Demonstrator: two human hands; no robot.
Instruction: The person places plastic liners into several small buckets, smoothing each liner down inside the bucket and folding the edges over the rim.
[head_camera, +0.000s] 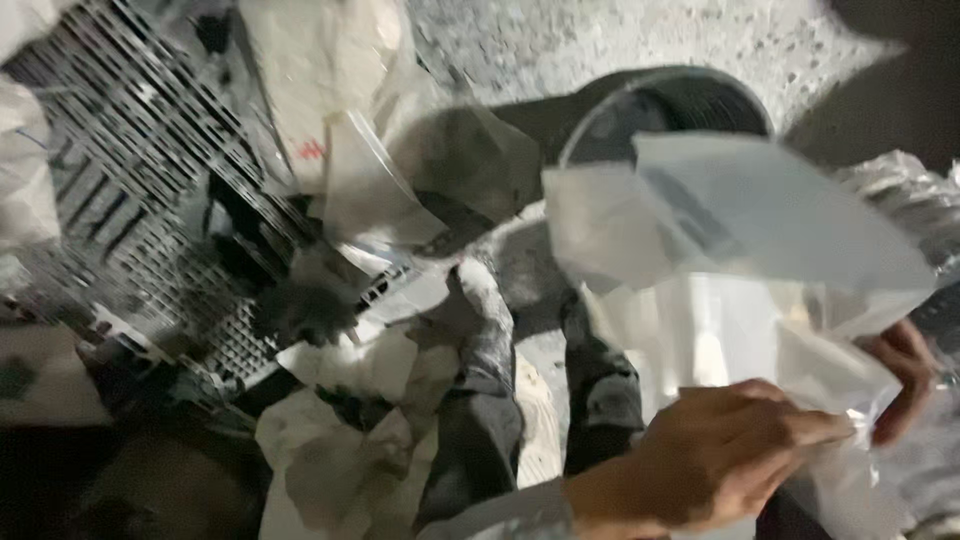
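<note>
In the head view, the left hand (700, 455) pinched a clear plastic bag (760, 270) at five o'clock; the right hand (905, 375) gripped its far edge. A grey bucket (670, 105) sat just behind — a black crate (140, 190) at ten o'clock.

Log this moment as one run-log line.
left hand: pinching clear plastic bag | right hand: gripping bag's far edge | behind: grey bucket | left: dark slatted crate | floor: crumpled plastic scraps
</note>
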